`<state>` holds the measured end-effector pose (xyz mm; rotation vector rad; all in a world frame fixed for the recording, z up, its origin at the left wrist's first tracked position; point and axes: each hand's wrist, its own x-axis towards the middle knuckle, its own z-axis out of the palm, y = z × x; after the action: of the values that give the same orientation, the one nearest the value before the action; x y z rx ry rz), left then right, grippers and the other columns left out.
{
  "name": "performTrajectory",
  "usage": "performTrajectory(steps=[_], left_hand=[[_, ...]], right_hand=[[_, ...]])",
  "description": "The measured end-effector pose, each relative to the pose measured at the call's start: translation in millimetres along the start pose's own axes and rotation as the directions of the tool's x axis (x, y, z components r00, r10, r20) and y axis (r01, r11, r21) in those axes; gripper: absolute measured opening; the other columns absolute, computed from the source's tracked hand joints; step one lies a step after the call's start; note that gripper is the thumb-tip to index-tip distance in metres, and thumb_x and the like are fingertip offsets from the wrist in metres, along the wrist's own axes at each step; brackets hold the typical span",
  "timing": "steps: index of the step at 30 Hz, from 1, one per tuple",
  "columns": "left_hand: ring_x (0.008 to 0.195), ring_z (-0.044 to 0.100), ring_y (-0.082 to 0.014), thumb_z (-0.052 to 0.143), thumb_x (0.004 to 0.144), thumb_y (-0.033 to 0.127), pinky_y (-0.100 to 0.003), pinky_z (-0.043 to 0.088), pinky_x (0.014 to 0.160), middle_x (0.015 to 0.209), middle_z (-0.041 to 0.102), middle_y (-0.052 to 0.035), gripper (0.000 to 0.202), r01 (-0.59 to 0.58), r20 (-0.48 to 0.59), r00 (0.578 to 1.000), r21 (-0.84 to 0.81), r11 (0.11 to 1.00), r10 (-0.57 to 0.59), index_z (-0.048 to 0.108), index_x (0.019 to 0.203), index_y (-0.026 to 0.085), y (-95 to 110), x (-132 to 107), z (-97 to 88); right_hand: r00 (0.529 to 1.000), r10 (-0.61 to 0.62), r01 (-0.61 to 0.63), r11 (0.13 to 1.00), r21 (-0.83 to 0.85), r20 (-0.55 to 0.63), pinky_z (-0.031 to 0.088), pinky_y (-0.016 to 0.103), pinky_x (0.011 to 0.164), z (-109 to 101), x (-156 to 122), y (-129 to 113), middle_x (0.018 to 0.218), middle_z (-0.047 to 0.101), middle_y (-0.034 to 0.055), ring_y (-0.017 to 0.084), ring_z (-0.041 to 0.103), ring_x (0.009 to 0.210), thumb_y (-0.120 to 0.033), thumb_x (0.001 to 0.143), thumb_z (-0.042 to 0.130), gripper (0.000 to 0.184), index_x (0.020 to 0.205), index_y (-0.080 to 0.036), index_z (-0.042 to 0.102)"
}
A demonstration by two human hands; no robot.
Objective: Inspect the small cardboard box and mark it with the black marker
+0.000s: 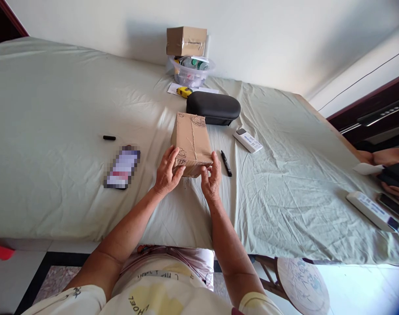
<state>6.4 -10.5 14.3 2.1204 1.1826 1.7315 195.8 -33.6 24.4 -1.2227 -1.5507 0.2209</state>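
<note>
While the left hand (pixel 167 173) and right hand (pixel 211 178), part-curled, clasp its near end, the cardboard box (pixel 193 138) lies between them mid-frame, extending up-frame past the grip.

Carton (pixel 193 138) between left hand (pixel 167 171) and right hand (pixel 212 178)
Left of it, smartphone (pixel 122 168); right, marker pen (pixel 226 163); behind, hard case (pixel 214 105).
</note>
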Motion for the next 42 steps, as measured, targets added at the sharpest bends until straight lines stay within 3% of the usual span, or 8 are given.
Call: performTrajectory(steps=[6, 13, 16, 19, 22, 26, 42], left_hand=[[0.145, 0.054, -0.0279, 0.051, 0.107, 0.048, -0.045, 0.047, 0.121, 0.154, 0.054, -0.0186, 0.057, 0.035, -0.01, 0.999, 0.001, 0.999, -0.035, 0.041, 0.156, 0.022, 5, 1, -0.2], [0.144, 0.056, -0.0262, 0.054, 0.106, 0.046, -0.042, 0.05, 0.118, 0.151, 0.058, -0.0177, 0.055, 0.038, -0.029, 0.999, -0.011, 0.999, -0.038, 0.043, 0.155, 0.023, 6, 1, -0.5], [0.145, 0.055, -0.0254, 0.052, 0.107, 0.045, -0.041, 0.051, 0.118, 0.152, 0.058, -0.0163, 0.053, 0.056, -0.021, 0.998, -0.023, 0.998, -0.056, 0.043, 0.155, 0.024, 3, 2, -2.3], [0.147, 0.052, -0.0249, 0.05, 0.108, 0.043, -0.04, 0.049, 0.119, 0.154, 0.056, -0.0157, 0.051, 0.086, -0.032, 0.996, -0.03, 0.996, -0.087, 0.043, 0.156, 0.025, -1, 4, -4.6], [0.148, 0.051, -0.0246, 0.05, 0.109, 0.042, -0.041, 0.046, 0.121, 0.156, 0.055, -0.0154, 0.051, 0.102, -0.06, 0.993, -0.035, 0.994, -0.104, 0.042, 0.156, 0.025, -6, 5, -6.2], [0.147, 0.052, -0.0243, 0.049, 0.109, 0.042, -0.041, 0.048, 0.12, 0.154, 0.056, -0.0154, 0.051, 0.097, -0.069, 0.993, -0.045, 0.994, -0.1, 0.043, 0.156, 0.025, -8, 7, -5.9], [0.152, 0.047, -0.0244, 0.046, 0.11, 0.043, -0.041, 0.042, 0.125, 0.158, 0.054, -0.0142, 0.054, 0.116, -0.014, 0.993, -0.092, 0.989, -0.118, 0.039, 0.16, 0.026, -7, 7, -7.2]], right_hand=[[1.0, 0.013, -0.012, 0.997, 0.072, -0.017, 0.061, 0.04, 0.089, -1, 3, -4, 0.143, 0.062, 0.0154, 0.027, 0.066, 0.12, -0.05, 0.107, 0.048, 0.051, 0.152, -0.029, 0.054], [0.994, 0.108, -0.108, 0.987, 0.12, 0.006, 0.062, 0.038, 0.084, 1, 3, -1, 0.144, 0.062, 0.0153, 0.025, 0.067, 0.113, -0.058, 0.103, 0.051, 0.062, 0.157, -0.028, 0.049], [0.981, 0.181, -0.189, 0.972, 0.14, 0.069, 0.062, 0.036, 0.082, 2, 4, 3, 0.133, 0.067, 0.0124, 0.023, 0.068, 0.105, -0.057, 0.102, 0.052, 0.056, 0.149, -0.027, 0.056], [0.951, 0.225, -0.247, 0.966, 0.081, 0.21, 0.06, 0.035, 0.079, 2, 4, 8, 0.116, 0.071, 0.0105, 0.022, 0.069, 0.093, -0.049, 0.1, 0.055, 0.044, 0.134, -0.023, 0.064], [0.927, 0.221, -0.208, 0.975, -0.077, 0.304, 0.057, 0.037, 0.084, 5, 3, 13, 0.103, 0.073, 0.0089, 0.023, 0.067, 0.089, -0.037, 0.095, 0.058, 0.031, 0.12, -0.02, 0.068], [0.926, 0.208, -0.137, 0.963, -0.232, 0.315, 0.051, 0.039, 0.088, 7, 2, 15, 0.091, 0.072, 0.0071, 0.025, 0.064, 0.089, -0.03, 0.091, 0.058, 0.017, 0.102, -0.02, 0.068], [0.934, 0.185, -0.122, 0.97, -0.211, 0.307, 0.047, 0.035, 0.079, 6, 3, 10, 0.081, 0.068, 0.0047, 0.022, 0.058, 0.079, -0.031, 0.09, 0.054, 0.013, 0.089, -0.021, 0.062]])
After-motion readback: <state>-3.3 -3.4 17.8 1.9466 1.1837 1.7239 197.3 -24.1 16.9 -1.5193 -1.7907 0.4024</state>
